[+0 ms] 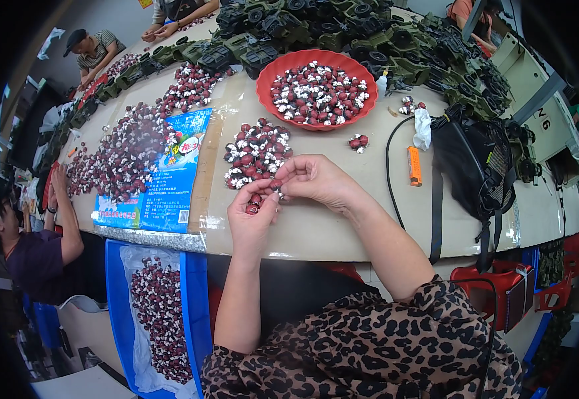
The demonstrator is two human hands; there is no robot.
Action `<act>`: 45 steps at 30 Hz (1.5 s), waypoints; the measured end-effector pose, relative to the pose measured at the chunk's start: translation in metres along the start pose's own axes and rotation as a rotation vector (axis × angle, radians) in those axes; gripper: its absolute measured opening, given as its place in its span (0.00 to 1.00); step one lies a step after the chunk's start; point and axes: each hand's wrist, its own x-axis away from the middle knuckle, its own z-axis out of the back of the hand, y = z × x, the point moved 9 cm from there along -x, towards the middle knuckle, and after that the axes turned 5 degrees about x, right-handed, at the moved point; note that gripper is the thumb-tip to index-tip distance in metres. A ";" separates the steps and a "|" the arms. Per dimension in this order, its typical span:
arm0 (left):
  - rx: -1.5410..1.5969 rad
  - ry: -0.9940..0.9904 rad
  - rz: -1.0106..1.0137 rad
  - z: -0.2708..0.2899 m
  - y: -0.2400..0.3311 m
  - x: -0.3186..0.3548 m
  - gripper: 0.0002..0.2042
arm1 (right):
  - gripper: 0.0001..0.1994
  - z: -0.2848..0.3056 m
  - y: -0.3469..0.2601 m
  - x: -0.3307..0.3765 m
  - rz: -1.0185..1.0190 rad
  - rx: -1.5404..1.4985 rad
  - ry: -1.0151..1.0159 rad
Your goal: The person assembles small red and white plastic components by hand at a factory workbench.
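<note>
My left hand (251, 216) is curled around several small round dark-red pieces (253, 208), some resting in its palm. My right hand (316, 181) meets its fingertips, and both pinch one small round red piece (275, 185) between them. Just beyond my hands is a loose pile of red, white and black round pieces (257, 151). Farther back, a red scalloped bowl (263, 93) is heaped with the same kind. Fine details of the pinched piece are too small to make out.
A larger pile (133, 146) spreads left over a blue printed sheet (163, 211). A blue crate (118, 299) of pieces stands below the table edge. Green toy vehicles (402, 40) are heaped at the back. Right lie an orange box (414, 166) and black backpack (472, 166). Other people sit around.
</note>
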 end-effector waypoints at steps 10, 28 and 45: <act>-0.073 -0.009 -0.037 -0.002 -0.001 0.001 0.10 | 0.10 0.003 0.005 0.000 -0.069 0.191 0.048; 0.088 0.018 0.003 0.005 -0.001 0.000 0.09 | 0.10 -0.001 -0.002 0.001 0.017 -0.047 0.003; 0.153 -0.012 0.000 0.003 0.003 0.002 0.11 | 0.08 -0.003 0.005 0.001 -0.047 -0.130 -0.026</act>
